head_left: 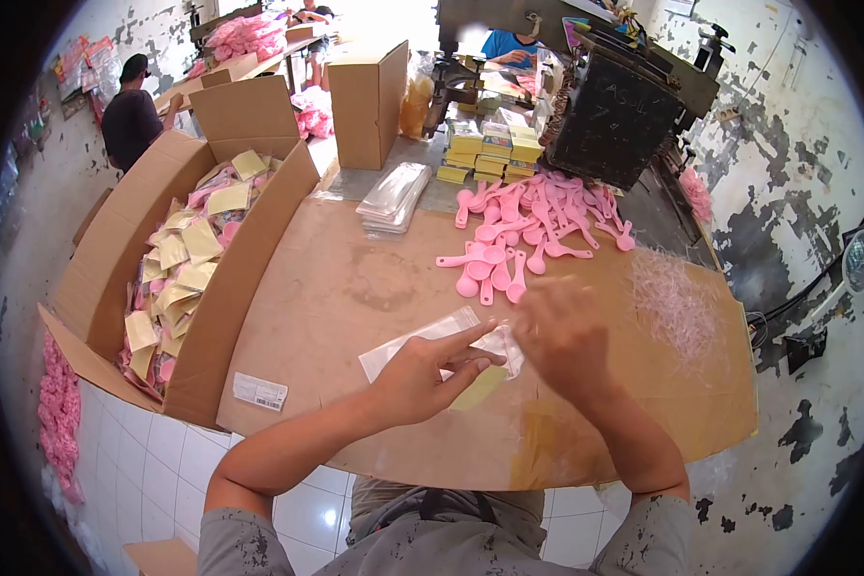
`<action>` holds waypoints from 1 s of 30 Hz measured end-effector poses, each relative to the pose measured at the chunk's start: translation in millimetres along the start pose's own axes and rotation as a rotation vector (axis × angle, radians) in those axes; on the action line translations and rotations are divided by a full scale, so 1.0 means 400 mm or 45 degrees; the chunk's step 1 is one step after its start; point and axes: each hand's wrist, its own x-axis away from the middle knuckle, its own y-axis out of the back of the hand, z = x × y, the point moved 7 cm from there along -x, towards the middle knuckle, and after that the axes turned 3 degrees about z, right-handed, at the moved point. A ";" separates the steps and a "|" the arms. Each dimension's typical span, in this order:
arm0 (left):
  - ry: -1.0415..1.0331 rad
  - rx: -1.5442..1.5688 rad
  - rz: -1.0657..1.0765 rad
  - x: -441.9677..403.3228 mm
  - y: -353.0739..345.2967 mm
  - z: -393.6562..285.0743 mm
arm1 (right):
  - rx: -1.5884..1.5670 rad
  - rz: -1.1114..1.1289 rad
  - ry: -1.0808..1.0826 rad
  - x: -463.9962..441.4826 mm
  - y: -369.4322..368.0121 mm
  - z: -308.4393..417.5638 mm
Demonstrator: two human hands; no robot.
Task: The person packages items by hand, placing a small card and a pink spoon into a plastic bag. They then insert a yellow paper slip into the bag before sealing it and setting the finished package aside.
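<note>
My left hand (pixel 422 376) is over the near middle of the cardboard-covered table, index finger stretched out, thumb and another finger pinched together on a clear plastic bag (pixel 512 353). A pale yellow card (pixel 480 389) shows just below those fingertips; whether it is inside the bag I cannot tell. More flat clear bags (pixel 384 357) lie under and beside this hand. Close by on the right, my right hand (pixel 564 336) is smeared by motion and its fingers are unclear. Beyond both hands lies a heap of pink plastic measuring spoons (pixel 494 254).
An open carton (pixel 216 326) at left holds packed bags with yellow cards. Behind the spoons are yellow card stacks (pixel 490 144), a bag stack (pixel 394 200) and a dark machine (pixel 610 106). Plastic strands (pixel 677 307) lie right, a label (pixel 259 392) left. Two people work farther back.
</note>
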 end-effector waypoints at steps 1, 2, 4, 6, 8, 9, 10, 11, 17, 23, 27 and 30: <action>0.078 0.053 0.034 0.002 0.005 -0.003 | -0.022 -0.043 -0.078 -0.001 0.017 -0.035; 0.156 0.108 0.069 0.004 0.006 0.000 | -0.356 0.068 -0.294 -0.002 0.028 -0.090; 0.222 0.365 0.021 0.002 0.011 0.019 | -0.965 0.350 -0.649 0.032 0.051 -0.190; 0.253 0.512 0.003 -0.002 0.013 0.029 | -1.622 0.556 -0.768 0.129 0.094 -0.303; 0.248 0.546 0.010 -0.005 0.024 0.033 | -1.738 0.542 -0.830 0.231 0.140 -0.439; 0.243 0.565 0.017 -0.007 0.024 0.035 | -1.471 0.503 -0.919 0.273 0.148 -0.510; 0.240 0.583 0.023 -0.009 0.025 0.039 | -1.205 0.461 -0.997 0.316 0.151 -0.577; 0.239 0.599 0.030 -0.007 0.024 0.041 | -0.939 0.418 -1.064 0.366 0.153 -0.648; 0.250 0.628 -0.033 -0.014 0.032 0.037 | -0.011 0.247 -0.889 0.435 0.218 -0.674; 0.291 0.708 -0.136 -0.018 0.025 0.073 | -0.507 0.422 -0.879 0.239 0.110 -0.402; 0.260 0.721 -0.174 -0.019 0.018 0.068 | -1.138 0.472 -0.559 0.127 -0.010 -0.117; 0.234 0.691 -0.183 -0.014 0.016 0.078 | -1.442 0.497 -0.665 0.131 -0.097 -0.055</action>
